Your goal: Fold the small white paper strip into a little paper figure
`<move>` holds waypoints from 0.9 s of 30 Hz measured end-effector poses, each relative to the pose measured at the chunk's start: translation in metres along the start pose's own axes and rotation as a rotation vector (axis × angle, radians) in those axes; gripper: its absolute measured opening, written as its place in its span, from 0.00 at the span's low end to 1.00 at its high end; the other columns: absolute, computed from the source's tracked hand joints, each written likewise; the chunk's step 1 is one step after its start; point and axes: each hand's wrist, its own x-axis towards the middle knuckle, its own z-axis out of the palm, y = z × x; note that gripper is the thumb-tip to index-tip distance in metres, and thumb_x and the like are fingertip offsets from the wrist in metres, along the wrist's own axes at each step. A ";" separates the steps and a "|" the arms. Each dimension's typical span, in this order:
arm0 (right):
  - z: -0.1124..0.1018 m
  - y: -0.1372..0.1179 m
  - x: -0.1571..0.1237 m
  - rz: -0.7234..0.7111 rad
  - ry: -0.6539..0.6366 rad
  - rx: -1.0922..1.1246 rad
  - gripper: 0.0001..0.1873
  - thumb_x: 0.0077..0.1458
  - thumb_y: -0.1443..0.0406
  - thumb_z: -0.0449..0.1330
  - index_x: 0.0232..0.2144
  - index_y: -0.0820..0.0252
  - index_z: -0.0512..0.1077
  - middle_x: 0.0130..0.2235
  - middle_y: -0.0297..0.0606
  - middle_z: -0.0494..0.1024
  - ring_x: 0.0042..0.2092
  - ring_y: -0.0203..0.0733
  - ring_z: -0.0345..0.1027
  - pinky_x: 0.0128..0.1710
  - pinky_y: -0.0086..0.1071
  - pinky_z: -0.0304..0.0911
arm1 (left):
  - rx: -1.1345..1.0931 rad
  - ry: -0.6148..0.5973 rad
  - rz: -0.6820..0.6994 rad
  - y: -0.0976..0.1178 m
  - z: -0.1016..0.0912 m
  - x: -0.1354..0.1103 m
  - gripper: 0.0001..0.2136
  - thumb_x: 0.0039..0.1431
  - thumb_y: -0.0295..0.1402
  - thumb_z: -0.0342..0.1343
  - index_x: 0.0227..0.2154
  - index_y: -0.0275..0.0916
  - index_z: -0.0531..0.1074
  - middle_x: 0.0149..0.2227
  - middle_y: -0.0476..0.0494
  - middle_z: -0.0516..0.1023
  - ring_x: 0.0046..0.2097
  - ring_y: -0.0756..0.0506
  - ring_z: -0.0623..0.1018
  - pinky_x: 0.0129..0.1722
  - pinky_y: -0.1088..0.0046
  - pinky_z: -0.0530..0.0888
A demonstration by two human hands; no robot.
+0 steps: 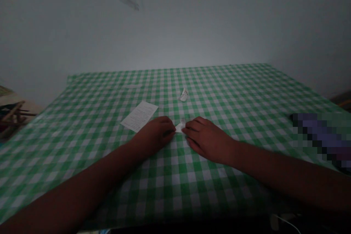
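While your left hand [156,131] pinched the paper scrap [179,127] at 9 o'clock, your right hand [210,137], fingers parted, touched it at 3. It seemed light, tearable, best edge-held.

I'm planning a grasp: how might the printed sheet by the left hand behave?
The printed sheet looks thin, so it is probably light and floppy. Lying flat on the checked tablecloth, it would likely slide rather than tip.

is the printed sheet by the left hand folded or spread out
Spread out: the printed sheet lies flat on the tablecloth, lines of print facing up; the left hand hides part of its edge.
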 end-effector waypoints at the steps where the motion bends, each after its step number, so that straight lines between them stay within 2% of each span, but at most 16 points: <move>1: -0.001 0.000 0.000 0.002 -0.005 0.000 0.18 0.66 0.65 0.51 0.53 0.65 0.71 0.50 0.47 0.75 0.50 0.51 0.64 0.51 0.47 0.64 | 0.006 -0.002 -0.011 0.001 0.001 0.000 0.07 0.62 0.26 0.56 0.40 0.37 0.77 0.42 0.44 0.78 0.43 0.46 0.77 0.46 0.67 0.75; 7: -0.001 -0.001 -0.001 0.012 -0.016 -0.007 0.18 0.66 0.65 0.51 0.53 0.65 0.71 0.51 0.48 0.75 0.51 0.52 0.64 0.51 0.48 0.64 | 0.103 -0.030 -0.041 0.006 0.001 -0.002 0.10 0.64 0.27 0.54 0.46 0.37 0.76 0.42 0.42 0.78 0.42 0.45 0.77 0.44 0.67 0.75; 14: -0.005 -0.007 -0.002 0.024 -0.035 -0.041 0.17 0.66 0.64 0.51 0.53 0.65 0.71 0.53 0.48 0.74 0.53 0.52 0.64 0.52 0.48 0.63 | 0.138 -0.054 -0.023 0.008 0.000 -0.002 0.08 0.64 0.26 0.55 0.43 0.38 0.77 0.40 0.44 0.78 0.40 0.46 0.77 0.42 0.69 0.74; 19: -0.010 -0.011 -0.005 0.072 -0.029 -0.109 0.18 0.66 0.62 0.52 0.53 0.64 0.72 0.54 0.47 0.75 0.55 0.56 0.63 0.52 0.52 0.60 | 0.050 -0.053 0.027 0.005 -0.002 -0.002 0.07 0.64 0.28 0.54 0.41 0.39 0.77 0.37 0.45 0.78 0.40 0.46 0.77 0.40 0.70 0.74; 24: -0.006 -0.005 -0.003 0.093 -0.009 -0.061 0.18 0.67 0.62 0.51 0.53 0.64 0.71 0.57 0.47 0.74 0.55 0.55 0.64 0.52 0.51 0.60 | -0.120 -0.077 0.206 -0.002 -0.002 0.003 0.09 0.64 0.29 0.54 0.43 0.41 0.76 0.40 0.46 0.79 0.45 0.46 0.76 0.48 0.67 0.73; 27: -0.003 0.000 -0.001 0.084 0.002 -0.009 0.18 0.67 0.63 0.49 0.52 0.65 0.72 0.55 0.48 0.75 0.55 0.53 0.64 0.53 0.49 0.60 | -0.156 -0.025 0.153 -0.003 0.004 0.005 0.08 0.63 0.28 0.54 0.42 0.41 0.75 0.40 0.46 0.79 0.45 0.46 0.76 0.49 0.66 0.72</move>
